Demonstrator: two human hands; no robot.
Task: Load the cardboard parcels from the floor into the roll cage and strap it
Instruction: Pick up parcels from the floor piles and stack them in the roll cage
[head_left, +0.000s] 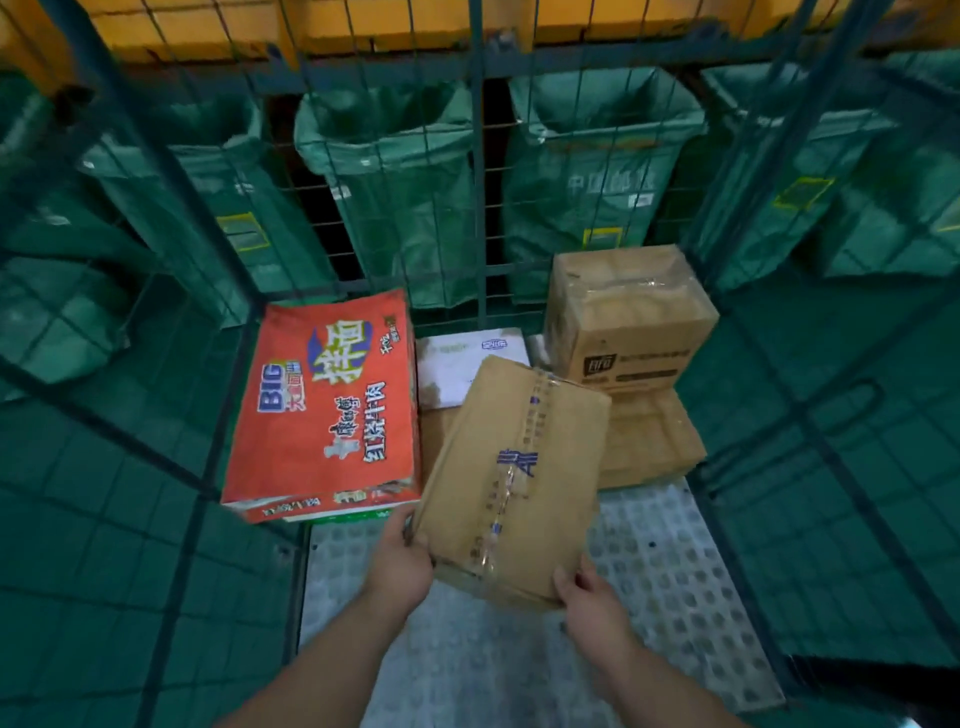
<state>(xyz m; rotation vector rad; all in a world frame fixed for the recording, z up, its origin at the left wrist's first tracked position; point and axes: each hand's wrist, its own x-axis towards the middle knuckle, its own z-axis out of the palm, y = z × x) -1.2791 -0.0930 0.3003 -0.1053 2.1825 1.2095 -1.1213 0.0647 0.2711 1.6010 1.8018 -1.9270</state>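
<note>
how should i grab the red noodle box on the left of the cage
Probably its near short end, a hand at each corner, coming from the open front: the red noodle box lies flat with the cage mesh close along its left side.

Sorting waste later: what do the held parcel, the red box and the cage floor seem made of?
Brown parcel: matte brown cardboard, glossy printed tape along its seam. Red box: likely cardboard, with a printed, slightly shiny red face. Cage floor: pale dimpled sheet; plastic or metal, unclear.
</note>
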